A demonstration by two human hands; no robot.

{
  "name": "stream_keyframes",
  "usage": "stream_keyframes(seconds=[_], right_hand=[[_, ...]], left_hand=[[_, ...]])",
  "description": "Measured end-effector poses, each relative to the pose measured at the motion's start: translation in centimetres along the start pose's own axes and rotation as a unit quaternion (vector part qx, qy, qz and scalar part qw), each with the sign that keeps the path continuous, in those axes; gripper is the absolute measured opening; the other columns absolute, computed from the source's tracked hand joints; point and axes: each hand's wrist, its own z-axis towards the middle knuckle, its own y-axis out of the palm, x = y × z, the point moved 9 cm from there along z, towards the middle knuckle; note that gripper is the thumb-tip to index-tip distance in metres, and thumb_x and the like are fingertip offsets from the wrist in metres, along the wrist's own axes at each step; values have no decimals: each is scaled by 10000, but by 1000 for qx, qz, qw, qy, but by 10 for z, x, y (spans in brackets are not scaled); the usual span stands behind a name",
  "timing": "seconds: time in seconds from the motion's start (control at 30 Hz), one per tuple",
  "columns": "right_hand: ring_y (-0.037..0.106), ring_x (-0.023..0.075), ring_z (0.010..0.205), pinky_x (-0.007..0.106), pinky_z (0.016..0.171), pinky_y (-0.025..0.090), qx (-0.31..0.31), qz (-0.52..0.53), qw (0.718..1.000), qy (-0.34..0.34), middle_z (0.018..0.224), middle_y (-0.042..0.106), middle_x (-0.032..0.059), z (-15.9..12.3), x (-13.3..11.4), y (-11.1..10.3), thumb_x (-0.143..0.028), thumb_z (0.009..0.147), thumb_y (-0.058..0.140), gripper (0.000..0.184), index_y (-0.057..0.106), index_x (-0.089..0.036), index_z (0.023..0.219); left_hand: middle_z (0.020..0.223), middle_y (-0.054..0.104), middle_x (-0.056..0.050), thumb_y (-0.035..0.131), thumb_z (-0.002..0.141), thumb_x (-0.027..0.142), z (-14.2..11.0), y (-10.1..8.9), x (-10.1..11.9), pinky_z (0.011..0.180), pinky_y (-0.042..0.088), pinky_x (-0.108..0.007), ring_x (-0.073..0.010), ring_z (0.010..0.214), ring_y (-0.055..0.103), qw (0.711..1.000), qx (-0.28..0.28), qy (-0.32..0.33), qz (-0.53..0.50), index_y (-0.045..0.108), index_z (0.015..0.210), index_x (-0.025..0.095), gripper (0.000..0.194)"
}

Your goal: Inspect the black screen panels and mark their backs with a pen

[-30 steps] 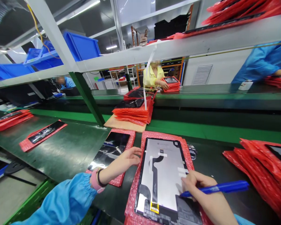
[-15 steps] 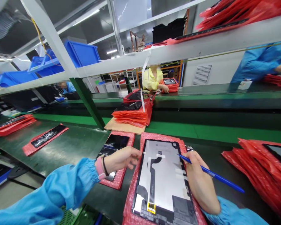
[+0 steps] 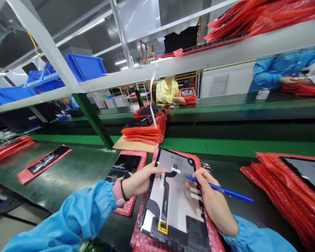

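A tablet screen panel point(image 3: 180, 192), its silvery back up with a black flex cable and yellow tape, lies slightly askew over red bubble wrap point(image 3: 216, 238). My left hand point(image 3: 144, 176) grips the panel's left edge, with fingers reaching over the back. In my right hand point(image 3: 212, 196) is a slim blue pen-like stick point(image 3: 225, 191), its tip pointing left above the panel. That same hand rests along the panel's right edge. Left of the panel, partly behind my left wrist, lies another dark screen point(image 3: 126, 164) on red wrap.
Stacks of red-wrapped screens stand at the right point(image 3: 280, 196) and behind the panel point(image 3: 144, 131). A single screen point(image 3: 48, 159) lies on the green bench at left. A green post point(image 3: 91, 120) holds up a shelf with blue bins point(image 3: 85, 68). Co-workers sit beyond.
My left hand has closed on the panel's left edge, where it hovered before. The panel has turned a little on its wrap, its upper edge now sloping. My right hand still holds the blue stick.
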Motion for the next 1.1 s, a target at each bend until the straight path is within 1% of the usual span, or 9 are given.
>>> stream_keyframes(seconds=[0.23,0.33,0.43,0.57,0.63,0.73,0.93,1.03,1.1], right_hand=[[253,77,446,195,550,371,-19,-42,994,-104,411,310,-91,-4,-53,-16,-504,878,548,341,588,-213,705],[412,81,502,185,622,422,15,-93,983,-156,459,451,-56,-7,-85,-33,-446,833,638,319,598,-214,618],[640,144,703,217,723,503,13,-57,986,-158,737,714,20,-7,-102,-37,-502,773,674,264,690,-240,795],[722,219,724,337,707,571,-72,39,995,-52,939,761,92,-4,-94,-9,-501,848,578,351,642,-277,1110],[699,258,949,372,746,575,-129,87,988,-12,1109,718,99,-6,-89,13,-482,847,595,372,616,-292,1166],[578,324,1170,444,760,570,-194,161,968,-3,1319,598,75,-10,-89,36,-618,695,686,568,615,-320,1173],[659,345,1005,448,727,570,-85,148,985,23,1093,717,88,-5,-72,22,-616,583,763,465,689,-275,889],[658,327,1003,431,777,548,-83,130,988,-9,1104,709,94,-3,-73,25,-608,546,790,535,666,-269,939],[666,314,979,427,797,533,-78,140,987,-15,1079,715,87,-2,-71,26,-567,531,818,574,649,-289,1005]], left_hand=[[1018,702,-54,637,630,23,-19,-4,14,698,523,-273,-187,802,679,990,46,119,-65,553,1169,188,570],[1057,694,-49,669,713,116,-32,-14,40,742,526,-271,-192,880,671,970,96,217,-49,566,1156,197,462],[1045,700,-30,690,769,248,-50,-21,68,764,530,-272,-173,860,672,928,162,336,5,556,1187,229,439],[766,731,-26,673,782,260,-77,-13,96,660,534,-265,-174,676,680,826,254,473,172,689,915,195,149],[796,752,-62,639,791,178,-81,8,105,719,544,-288,-210,755,707,774,223,522,281,731,895,191,140],[1114,708,-86,523,845,87,-73,49,102,959,475,-343,-237,1106,632,727,74,545,411,673,1154,216,367],[1304,577,-44,507,880,92,-72,76,95,1130,259,-415,-225,1323,426,658,-10,552,512,570,1273,298,449],[1302,579,-71,596,854,163,-89,90,86,1147,217,-420,-241,1323,426,597,-52,587,544,606,1240,248,395],[1226,644,-52,609,849,154,-98,97,78,1148,226,-399,-230,1268,499,587,-88,591,547,674,1134,244,306]])
